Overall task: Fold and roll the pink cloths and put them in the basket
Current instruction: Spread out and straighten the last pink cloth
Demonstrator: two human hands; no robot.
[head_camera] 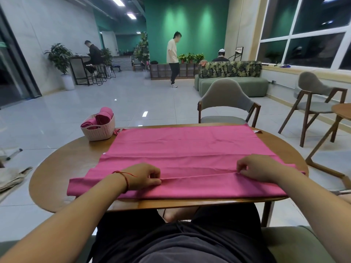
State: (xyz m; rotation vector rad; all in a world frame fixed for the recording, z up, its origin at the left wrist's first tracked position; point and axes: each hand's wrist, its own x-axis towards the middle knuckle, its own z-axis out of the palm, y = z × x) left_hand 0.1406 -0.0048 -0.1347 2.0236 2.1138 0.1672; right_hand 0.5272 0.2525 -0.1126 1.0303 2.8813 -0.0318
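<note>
A large pink cloth (pixel 186 149) lies spread flat over the wooden table (pixel 62 168). Its near edge is turned over into a narrow fold running left to right. My left hand (pixel 144 176) pinches that folded edge on the left side. My right hand (pixel 256 168) pinches the same edge on the right side. A pale pink woven basket (pixel 99 130) stands at the table's far left corner, just off the cloth. Several rolled pink cloths (pixel 103 116) stick out of it.
A grey chair (pixel 226 103) stands behind the table's far edge, and another chair (pixel 315 95) stands to the right beside a second table (pixel 341 111). A beige bag (pixel 11 177) lies on the floor at left. People are far back in the room.
</note>
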